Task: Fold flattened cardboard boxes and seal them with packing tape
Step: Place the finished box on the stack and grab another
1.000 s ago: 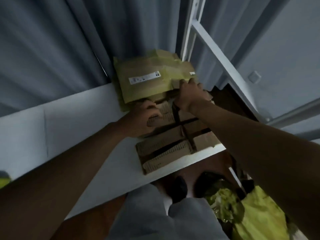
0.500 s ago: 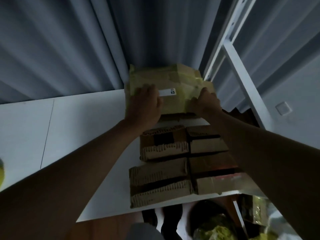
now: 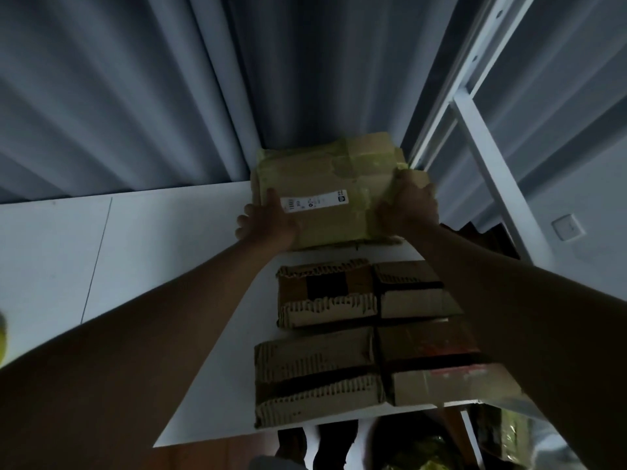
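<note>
A cardboard box (image 3: 334,184) wrapped in yellowish tape, with a white label, stands at the far edge of the white table (image 3: 169,252) against the curtain. My left hand (image 3: 268,222) grips its near left corner, thumb on top by the label. My right hand (image 3: 407,205) grips its right side, fingers curled over the edge. Nearer to me lie flattened cardboard boxes (image 3: 366,330) with torn corrugated edges, side by side in two rows.
Grey curtains (image 3: 169,96) hang behind the table. A white frame (image 3: 481,157) runs along the right, with a wall switch (image 3: 568,227) beyond it. Yellow-green packaging (image 3: 434,464) lies on the floor below the table's near edge.
Both hands have slid the taped box farther back toward the curtain. The left hand moved from the top of the box to its near left corner.
</note>
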